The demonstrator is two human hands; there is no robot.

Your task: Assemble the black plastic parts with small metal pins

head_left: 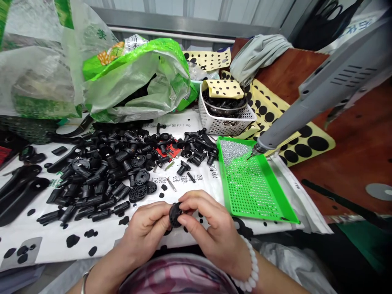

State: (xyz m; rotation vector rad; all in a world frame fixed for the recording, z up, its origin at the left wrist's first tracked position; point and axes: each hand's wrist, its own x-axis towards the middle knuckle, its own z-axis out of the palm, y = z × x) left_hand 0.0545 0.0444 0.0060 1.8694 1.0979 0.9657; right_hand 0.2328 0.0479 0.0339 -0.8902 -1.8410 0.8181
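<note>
Pink-patterned fabric [177, 277] fills the foreground below the near edge of the white-covered bench [55, 245]; above it, the left hand [145, 226] and right hand [211, 220] meet, the latter with a white bead bracelet [253, 267] at its wrist. A heap of black parts [98, 179], comprising ribbed cylinders, perforated discs and levers, spreads over the left and middle of the bench. Toward the right edge lies a green tray [289, 208] with a perforated floor, small silvery pieces [234, 152] gathered in its far left corner; a grey power screwdriver [290, 118] slants in from the upper right, its tip overhanging the tray. Along the far edge stand plastic bags [137, 98] and a white basket [216, 124] of dark parts; beyond the tray are yellow sheets [324, 153] bearing black dots.

Both hands are nearly closed, thumbs and fingertips pinching one black disc [174, 215] between them, just above the middle of the near edge. It is round and dark, with small holes in its visible face; fingers mask its right side. The disc stands on edge, its face turned leftward and partly toward the viewer, its longer visible axis roughly upright.
</note>
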